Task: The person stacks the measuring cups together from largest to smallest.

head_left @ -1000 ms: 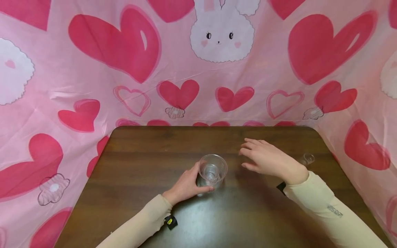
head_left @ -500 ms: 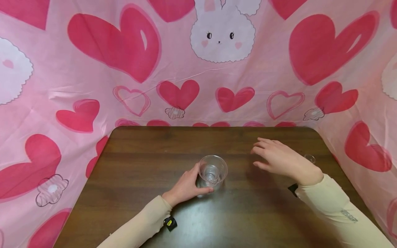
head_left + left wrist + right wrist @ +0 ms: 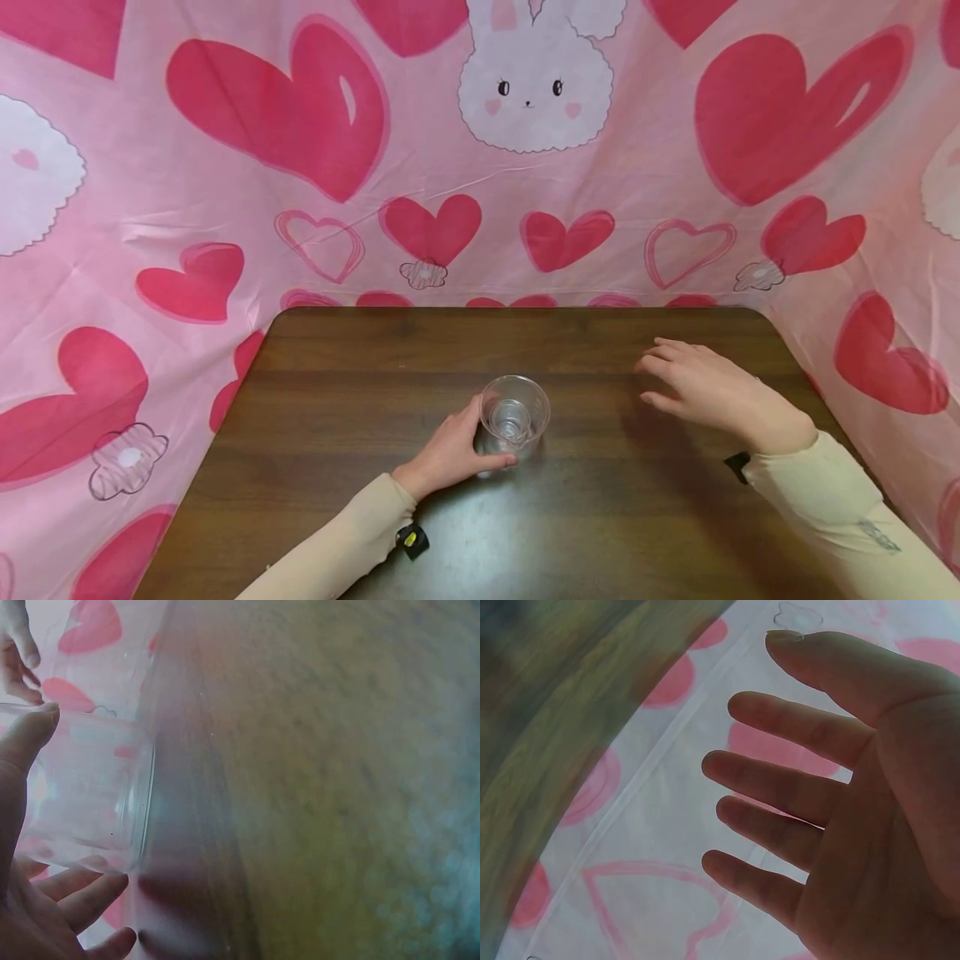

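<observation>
In the head view my left hand point(image 3: 452, 446) holds a clear cup point(image 3: 534, 400) from its left side, the thumb in front and the fingers behind. The left wrist view shows the same transparent cup point(image 3: 90, 784) between thumb and fingers, close to the tabletop. A smaller round outline shows inside its rim; whether that is the base or a second piece, I cannot tell. Off to the right, my right hand point(image 3: 716, 392) hovers above the table with nothing in it. Its fingers are spread and loosely extended in the right wrist view, palm point(image 3: 870, 847) bare.
Both hands work over a dark brown wooden table point(image 3: 360, 358) with rounded far corners. Pink cloth point(image 3: 450, 167) printed with hearts and a rabbit hangs along its back and sides.
My right hand has moved right, away from the cup. A small clear round object at the table's right is now hidden behind that hand. The left hand and cup have stayed put.
</observation>
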`<state>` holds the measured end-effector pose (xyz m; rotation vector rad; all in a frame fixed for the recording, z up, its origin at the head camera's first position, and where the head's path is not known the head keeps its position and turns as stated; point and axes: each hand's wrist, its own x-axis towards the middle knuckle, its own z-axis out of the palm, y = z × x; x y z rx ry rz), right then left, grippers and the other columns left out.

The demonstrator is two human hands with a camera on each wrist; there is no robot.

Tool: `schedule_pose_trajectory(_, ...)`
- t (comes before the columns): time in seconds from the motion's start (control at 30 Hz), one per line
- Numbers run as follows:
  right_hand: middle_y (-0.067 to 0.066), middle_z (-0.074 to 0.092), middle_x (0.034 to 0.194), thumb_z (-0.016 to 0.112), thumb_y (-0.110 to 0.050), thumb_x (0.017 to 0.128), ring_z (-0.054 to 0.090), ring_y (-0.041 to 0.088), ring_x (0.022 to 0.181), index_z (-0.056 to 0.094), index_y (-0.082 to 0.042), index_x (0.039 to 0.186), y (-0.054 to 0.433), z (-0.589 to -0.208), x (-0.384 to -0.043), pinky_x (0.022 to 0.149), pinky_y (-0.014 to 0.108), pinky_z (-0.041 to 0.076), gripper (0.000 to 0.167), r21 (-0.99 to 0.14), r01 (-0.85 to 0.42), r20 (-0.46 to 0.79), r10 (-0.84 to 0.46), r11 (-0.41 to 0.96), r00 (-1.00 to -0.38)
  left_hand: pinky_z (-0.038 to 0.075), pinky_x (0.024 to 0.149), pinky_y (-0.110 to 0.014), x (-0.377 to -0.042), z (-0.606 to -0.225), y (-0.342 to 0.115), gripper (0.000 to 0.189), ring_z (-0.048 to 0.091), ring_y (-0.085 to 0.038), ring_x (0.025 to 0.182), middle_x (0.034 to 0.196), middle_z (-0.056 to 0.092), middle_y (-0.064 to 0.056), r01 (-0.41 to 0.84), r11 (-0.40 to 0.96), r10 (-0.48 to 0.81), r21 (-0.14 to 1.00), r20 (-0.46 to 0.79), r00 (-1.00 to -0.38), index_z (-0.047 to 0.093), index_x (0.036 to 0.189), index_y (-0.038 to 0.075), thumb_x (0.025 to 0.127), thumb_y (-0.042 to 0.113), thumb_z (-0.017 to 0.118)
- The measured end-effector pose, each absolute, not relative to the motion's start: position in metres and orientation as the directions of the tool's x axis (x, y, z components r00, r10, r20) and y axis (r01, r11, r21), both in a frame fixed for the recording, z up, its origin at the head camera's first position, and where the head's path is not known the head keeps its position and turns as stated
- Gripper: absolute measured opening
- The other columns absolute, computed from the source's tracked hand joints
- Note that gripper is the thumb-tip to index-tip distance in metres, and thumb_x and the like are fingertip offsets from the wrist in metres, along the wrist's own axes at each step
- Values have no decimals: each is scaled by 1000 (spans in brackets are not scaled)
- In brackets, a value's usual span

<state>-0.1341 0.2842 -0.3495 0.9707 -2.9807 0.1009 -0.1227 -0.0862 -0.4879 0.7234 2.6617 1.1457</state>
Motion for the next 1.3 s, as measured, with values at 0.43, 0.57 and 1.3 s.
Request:
schedule_pose_trajectory(0.43,24,70,117,84,-24,86,57,54,124,72,-9,110,312,-355,-135,96,69,47,31,-71,-548,25,-548,833,-836,50,102,-45,-124,-491,-86,92,63,-21,121,136,63,-4,393,576,493,717,78,-866,41,151,12,82,56,85)
schedule_pose_trajectory(0.57,26,69,119,84,-24,86,57,55,123,72,-7,111,318,-354,-134,95,70,47,33,-80,-528,10,-529,846,-849,50,102,-44,-124,-490,-87,92,63,-20,121,136,63,-4,390,569,496,724,76,-865,41,151,12,82,56,85)
schedule_pose_trajectory(1.3,27,70,112,85,-22,85,66,50,106,70,-5,111,351,-362,-133,86,66,53,35,-104,-480,-3,-483,871,-875,50,103,-42,-124,-490,-87,91,62,-19,121,135,63,-3,385,583,504,715,54,-862,40,151,13,83,55,84)
